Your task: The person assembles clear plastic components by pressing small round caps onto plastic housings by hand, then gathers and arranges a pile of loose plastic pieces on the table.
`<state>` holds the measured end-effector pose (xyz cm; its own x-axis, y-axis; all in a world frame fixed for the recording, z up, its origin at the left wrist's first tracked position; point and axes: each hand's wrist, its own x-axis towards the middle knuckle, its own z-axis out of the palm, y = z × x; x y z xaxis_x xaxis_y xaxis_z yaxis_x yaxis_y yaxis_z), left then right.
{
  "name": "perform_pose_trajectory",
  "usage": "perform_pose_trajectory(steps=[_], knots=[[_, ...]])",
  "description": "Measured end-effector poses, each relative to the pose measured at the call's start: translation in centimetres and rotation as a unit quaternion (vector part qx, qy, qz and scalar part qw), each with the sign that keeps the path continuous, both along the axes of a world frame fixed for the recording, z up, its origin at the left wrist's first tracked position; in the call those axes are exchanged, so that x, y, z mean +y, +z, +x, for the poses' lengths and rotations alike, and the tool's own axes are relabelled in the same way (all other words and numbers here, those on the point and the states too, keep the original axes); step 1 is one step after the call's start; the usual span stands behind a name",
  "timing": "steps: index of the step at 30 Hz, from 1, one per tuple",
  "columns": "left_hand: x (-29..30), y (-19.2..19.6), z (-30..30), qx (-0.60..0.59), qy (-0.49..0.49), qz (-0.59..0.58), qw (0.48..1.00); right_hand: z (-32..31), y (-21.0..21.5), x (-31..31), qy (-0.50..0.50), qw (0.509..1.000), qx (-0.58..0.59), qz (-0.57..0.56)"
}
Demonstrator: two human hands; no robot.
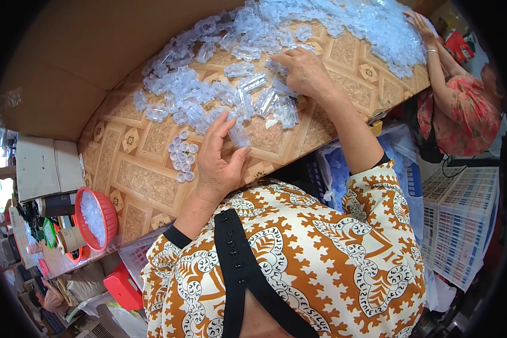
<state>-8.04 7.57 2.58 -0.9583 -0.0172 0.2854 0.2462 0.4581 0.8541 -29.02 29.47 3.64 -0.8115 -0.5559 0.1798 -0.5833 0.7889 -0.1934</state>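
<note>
Near the table's front edge, my left hand (215,166) has a clear plastic tube (239,135) between its thumb and forefinger. Farther right and deeper on the table, my right hand (307,73) bends over the loose pieces, its curled fingers at another clear tube (276,66) that they partly cover. Between both hands lie several more clear tubes (252,83), scattered at different angles. A small cluster of round, cup-like clear caps (181,156) sits just left of my left hand. A white scrap (271,122) rests beside the tubes.
A large heap of clear pieces (366,28) covers the back right, where a co-worker's hand (422,28) reaches in. A cardboard wall (56,62) borders the table's left back. A red basket (111,222) of clear pieces stands left; a blue crate (316,177) is below the front edge.
</note>
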Motion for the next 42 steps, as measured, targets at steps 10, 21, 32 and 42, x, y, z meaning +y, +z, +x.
perform_pose_trajectory(steps=[10,21,32,42], knots=[[-0.1,0.3,-0.1,0.013,0.039,0.006,0.999,0.6,2.0,0.1,-0.055,0.995,-0.084,-0.002],[-0.1,0.5,0.0,-0.018,0.033,0.022,0.999,-2.2,-0.5,-5.6,0.036,0.999,0.040,0.010],[-0.4,0.9,-0.2,-0.044,0.030,0.036,0.998,-2.4,-1.1,-4.4,0.032,0.987,-0.033,-0.157],[-0.5,0.7,-0.4,-0.054,0.023,0.050,0.997,-4.0,-1.6,-2.4,-0.074,0.989,0.116,-0.058]])
